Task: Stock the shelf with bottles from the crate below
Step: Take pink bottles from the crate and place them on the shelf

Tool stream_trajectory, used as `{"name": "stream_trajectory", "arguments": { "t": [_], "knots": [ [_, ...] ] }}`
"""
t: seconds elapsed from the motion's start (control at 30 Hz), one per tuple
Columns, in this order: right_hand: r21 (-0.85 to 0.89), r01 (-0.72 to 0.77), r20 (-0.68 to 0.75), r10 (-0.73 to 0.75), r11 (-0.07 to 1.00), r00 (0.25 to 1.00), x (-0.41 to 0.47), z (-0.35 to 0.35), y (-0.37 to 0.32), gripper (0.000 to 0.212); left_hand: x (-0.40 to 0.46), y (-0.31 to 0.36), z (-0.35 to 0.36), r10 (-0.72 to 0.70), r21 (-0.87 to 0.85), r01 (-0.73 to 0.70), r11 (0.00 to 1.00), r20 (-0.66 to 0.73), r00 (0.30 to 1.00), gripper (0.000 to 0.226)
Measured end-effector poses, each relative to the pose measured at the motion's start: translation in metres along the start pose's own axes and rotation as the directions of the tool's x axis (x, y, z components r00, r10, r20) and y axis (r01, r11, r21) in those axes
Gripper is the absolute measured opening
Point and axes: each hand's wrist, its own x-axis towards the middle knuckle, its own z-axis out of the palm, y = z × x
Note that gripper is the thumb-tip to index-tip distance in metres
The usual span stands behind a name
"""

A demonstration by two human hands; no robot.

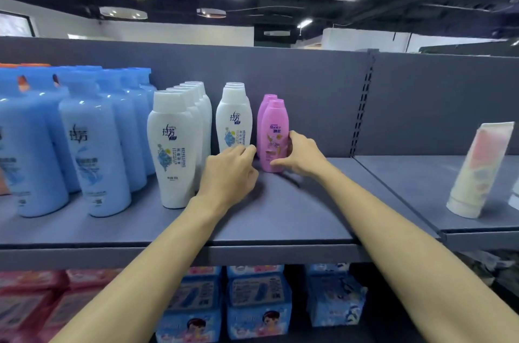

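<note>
A pink bottle (272, 129) stands upright on the grey shelf (280, 219), with a second pink bottle (268, 98) right behind it. My right hand (302, 153) grips the front pink bottle from its right side, thumb across the lower front. My left hand (230, 168) hovers just left of that bottle with fingers loosely curled, fingertips at the base of a row of white bottles (234, 115). It holds nothing. The crate is out of view.
Another row of white bottles (174, 151) and several blue bottles (95, 151) fill the shelf's left. A pale tube (480, 171) leans on the neighbouring shelf at the right. Blue packs (258, 303) and red packs (31, 297) sit on the shelf below.
</note>
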Motion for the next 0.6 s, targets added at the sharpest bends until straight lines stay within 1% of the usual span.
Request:
{"name": "stream_trajectory", "arguments": {
  "t": [0.2, 0.4, 0.6],
  "knots": [
    [0.017, -0.024, -0.014, 0.025, 1.0, 1.0, 0.019, 0.008, 0.006, 0.051, -0.002, 0.003, 0.006, 0.024, 0.024, -0.024, 0.999, 0.01, 1.0, 0.013],
    [0.062, -0.059, -0.019, 0.06, 0.996, 0.998, 0.026, 0.016, 0.015, 0.041, -0.002, 0.0, 0.009, -0.02, -0.012, 0.02, 1.0, -0.008, 1.0, 0.015],
    [0.088, -0.083, -0.078, 0.09, 0.993, 0.993, 0.025, 0.025, 0.018, 0.054, -0.002, 0.001, 0.009, -0.021, -0.004, 0.021, 1.0, -0.007, 1.0, 0.015]
  ]
}}
